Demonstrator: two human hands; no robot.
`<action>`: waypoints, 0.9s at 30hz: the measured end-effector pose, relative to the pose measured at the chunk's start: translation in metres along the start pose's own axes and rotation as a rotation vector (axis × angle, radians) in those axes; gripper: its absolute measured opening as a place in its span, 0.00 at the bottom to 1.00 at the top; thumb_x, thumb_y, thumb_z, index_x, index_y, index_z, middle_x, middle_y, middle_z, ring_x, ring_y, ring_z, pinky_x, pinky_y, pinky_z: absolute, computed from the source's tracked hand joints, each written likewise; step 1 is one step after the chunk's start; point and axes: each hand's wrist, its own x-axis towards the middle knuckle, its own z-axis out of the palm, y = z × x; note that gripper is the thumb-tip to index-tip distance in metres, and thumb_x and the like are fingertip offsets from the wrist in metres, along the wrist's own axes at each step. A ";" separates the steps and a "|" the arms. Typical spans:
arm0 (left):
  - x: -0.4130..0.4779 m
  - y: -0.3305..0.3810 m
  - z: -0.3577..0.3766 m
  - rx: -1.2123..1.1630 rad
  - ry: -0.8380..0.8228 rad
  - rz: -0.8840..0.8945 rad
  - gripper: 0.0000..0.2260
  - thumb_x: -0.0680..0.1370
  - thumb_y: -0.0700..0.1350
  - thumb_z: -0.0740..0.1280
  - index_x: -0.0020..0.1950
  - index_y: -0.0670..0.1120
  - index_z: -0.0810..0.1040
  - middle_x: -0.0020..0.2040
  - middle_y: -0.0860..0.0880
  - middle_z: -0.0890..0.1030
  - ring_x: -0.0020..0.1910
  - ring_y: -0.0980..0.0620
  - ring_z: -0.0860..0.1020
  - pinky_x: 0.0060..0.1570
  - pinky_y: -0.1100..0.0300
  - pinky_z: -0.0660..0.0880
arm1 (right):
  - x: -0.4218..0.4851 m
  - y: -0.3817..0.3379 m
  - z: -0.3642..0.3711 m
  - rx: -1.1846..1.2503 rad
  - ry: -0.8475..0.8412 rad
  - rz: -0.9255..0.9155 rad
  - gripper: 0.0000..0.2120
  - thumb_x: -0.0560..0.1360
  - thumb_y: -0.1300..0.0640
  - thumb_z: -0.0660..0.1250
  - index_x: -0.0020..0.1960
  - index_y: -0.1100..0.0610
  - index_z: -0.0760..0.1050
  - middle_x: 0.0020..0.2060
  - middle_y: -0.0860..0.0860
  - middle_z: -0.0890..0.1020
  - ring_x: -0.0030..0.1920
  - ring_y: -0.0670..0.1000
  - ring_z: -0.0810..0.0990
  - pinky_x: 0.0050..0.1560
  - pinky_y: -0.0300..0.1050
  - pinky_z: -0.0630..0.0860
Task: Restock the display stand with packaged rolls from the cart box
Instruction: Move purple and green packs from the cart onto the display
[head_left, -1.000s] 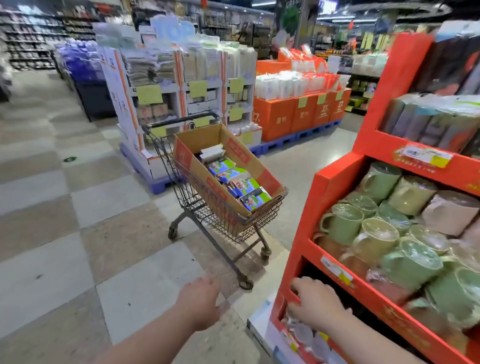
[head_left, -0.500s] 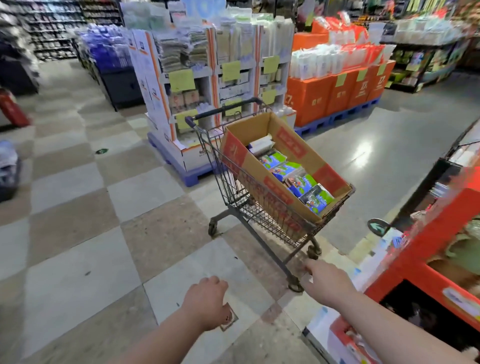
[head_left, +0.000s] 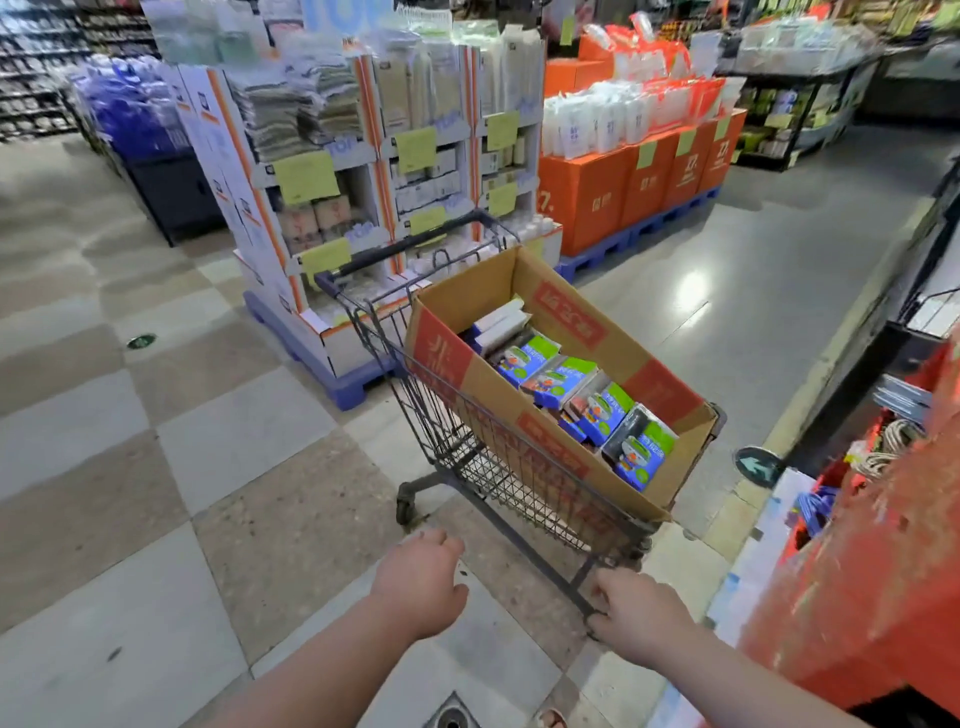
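Our left hand (head_left: 421, 582) hangs over the floor tiles, fingers loosely curled, holding nothing. Our right hand (head_left: 644, 616) has its fingers curled right at the cart's (head_left: 488, 473) near low bar, and honestly we can't tell if it's gripping it. Just beyond, the cardboard box (head_left: 571, 332) sits in the cart basket with the packaged rolls (head_left: 602, 413) lined up inside. The red display stand (head_left: 857, 597) is close on the right.

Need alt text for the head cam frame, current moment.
Two hands reach toward a wire shopping cart in a store aisle: the left hand holds nothing, the right hand is at the cart's lower frame. A cardboard box in the cart holds packaged rolls; a red display stand stands at right.
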 end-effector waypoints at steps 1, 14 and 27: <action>0.017 -0.003 -0.008 0.007 -0.008 0.001 0.21 0.78 0.52 0.60 0.70 0.47 0.67 0.66 0.46 0.70 0.66 0.46 0.69 0.60 0.53 0.71 | 0.013 0.002 -0.005 0.023 -0.007 0.001 0.08 0.75 0.51 0.59 0.54 0.47 0.69 0.59 0.50 0.76 0.62 0.54 0.74 0.58 0.48 0.69; 0.195 0.012 -0.091 0.111 0.023 0.177 0.19 0.77 0.51 0.59 0.67 0.47 0.69 0.63 0.46 0.72 0.64 0.46 0.70 0.63 0.53 0.69 | 0.150 0.058 -0.091 0.134 0.052 0.112 0.15 0.75 0.48 0.60 0.60 0.50 0.71 0.60 0.50 0.77 0.60 0.55 0.76 0.55 0.46 0.72; 0.376 0.035 -0.126 0.178 -0.113 0.426 0.21 0.78 0.52 0.60 0.70 0.48 0.68 0.69 0.48 0.69 0.69 0.46 0.67 0.65 0.53 0.67 | 0.238 0.113 -0.109 0.301 -0.033 0.453 0.19 0.76 0.50 0.60 0.67 0.49 0.69 0.64 0.50 0.74 0.64 0.53 0.74 0.59 0.44 0.72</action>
